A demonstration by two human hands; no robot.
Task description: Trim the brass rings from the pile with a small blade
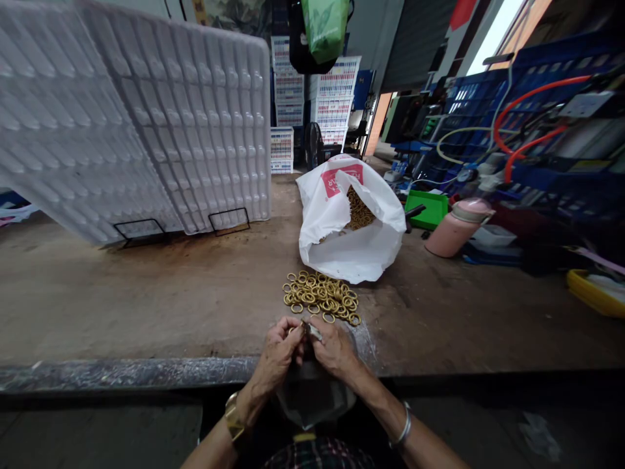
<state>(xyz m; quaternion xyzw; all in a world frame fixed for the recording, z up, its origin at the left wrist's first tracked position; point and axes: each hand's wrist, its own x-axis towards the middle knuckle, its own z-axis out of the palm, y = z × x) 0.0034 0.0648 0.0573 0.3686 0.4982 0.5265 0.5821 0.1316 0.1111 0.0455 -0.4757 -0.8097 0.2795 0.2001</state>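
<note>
My left hand (pixel 279 350) and my right hand (pixel 336 350) meet near the table's front edge, fingers pinched together. The left fingers grip what looks like a brass ring (pixel 303 327), mostly covered by them. A small pale, flat piece (pixel 315 332) shows between the right thumb and fingers; its kind cannot be made out. Just beyond the hands lies a loose pile of brass rings (pixel 319 294). Behind it a white sack (pixel 342 257) lies open, with more rings (pixel 360 212) inside.
White ribbed plastic trays (pixel 195 124) stand upright in wire holders (pixel 229 221) at the left. At the right are a pink bottle (pixel 454 228), a green tray (pixel 427 207), an orange hose (pixel 508 117) and a yellow container (pixel 593 293). Stacked white crates (pixel 334 85) stand behind.
</note>
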